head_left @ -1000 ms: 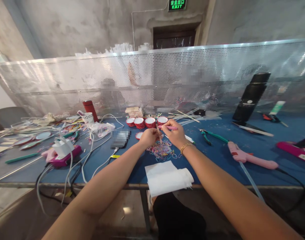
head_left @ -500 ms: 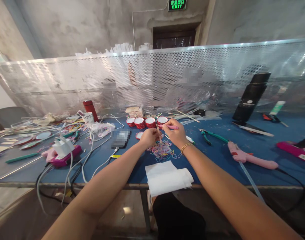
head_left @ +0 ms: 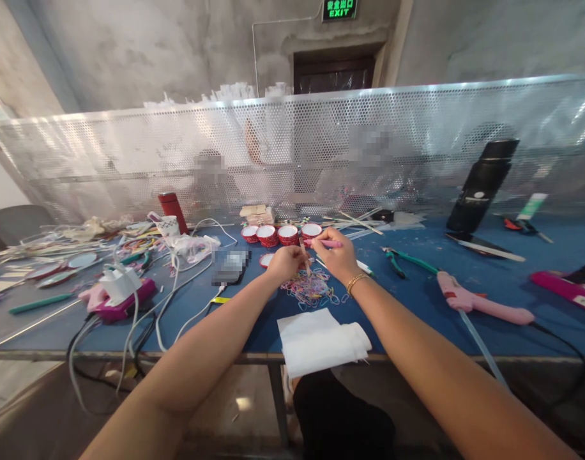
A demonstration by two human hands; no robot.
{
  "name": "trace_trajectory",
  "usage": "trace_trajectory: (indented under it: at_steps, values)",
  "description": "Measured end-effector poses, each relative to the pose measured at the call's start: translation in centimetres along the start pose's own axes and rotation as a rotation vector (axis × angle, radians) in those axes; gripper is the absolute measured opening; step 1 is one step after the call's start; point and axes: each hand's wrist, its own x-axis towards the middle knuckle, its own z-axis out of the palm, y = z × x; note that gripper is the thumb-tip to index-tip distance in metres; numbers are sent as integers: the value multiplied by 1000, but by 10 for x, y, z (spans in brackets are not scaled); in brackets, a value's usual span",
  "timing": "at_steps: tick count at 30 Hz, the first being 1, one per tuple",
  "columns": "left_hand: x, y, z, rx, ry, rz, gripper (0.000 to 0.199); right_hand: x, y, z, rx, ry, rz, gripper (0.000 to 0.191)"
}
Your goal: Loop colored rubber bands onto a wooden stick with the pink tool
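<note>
My left hand (head_left: 287,263) is closed around a thin, light wooden stick (head_left: 306,253), which stands nearly upright over the table. A pink pen (head_left: 331,243) is pinched in my right hand (head_left: 340,259), its front end close to the stick. Whether the tip touches the wood is too small to tell. Under both hands lies a loose heap of small colourful loops (head_left: 309,292). Just behind them stand several red round pieces with white tops (head_left: 287,234) in a row. Another white disc with a red rim (head_left: 266,260) is partly covered by my left hand.
Folded white tissue (head_left: 321,345) lies at the front edge. On the left are a phone (head_left: 231,266), cables and a magenta power strip (head_left: 129,303). Rightward are green-handled pliers (head_left: 414,260), a pink glue gun (head_left: 484,305) and a black bottle (head_left: 481,185). A perforated metal screen (head_left: 283,147) rises behind.
Almost nothing differs. Both hands keep their places and grips, with only a very slight shift of the stick between them.
</note>
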Motion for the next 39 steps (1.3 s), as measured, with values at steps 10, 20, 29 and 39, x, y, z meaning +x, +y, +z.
trace_trajectory:
  at_steps: [10, 20, 29, 39]
  values:
    - [-3, 6, 1, 12, 8, -18, 20, 0, 2, 0, -1, 13, -3, 17]
    - [-3, 4, 1, 22, 2, -4, 19, 0, 0, 0, -4, 0, 1, 17]
    - [-2, 2, 0, 10, 14, -15, 14, 1, 2, 0, -2, 30, 20, 14]
    - [-3, 3, 3, -42, 8, -53, 6, 2, 4, 1, 59, -38, 14, 13]
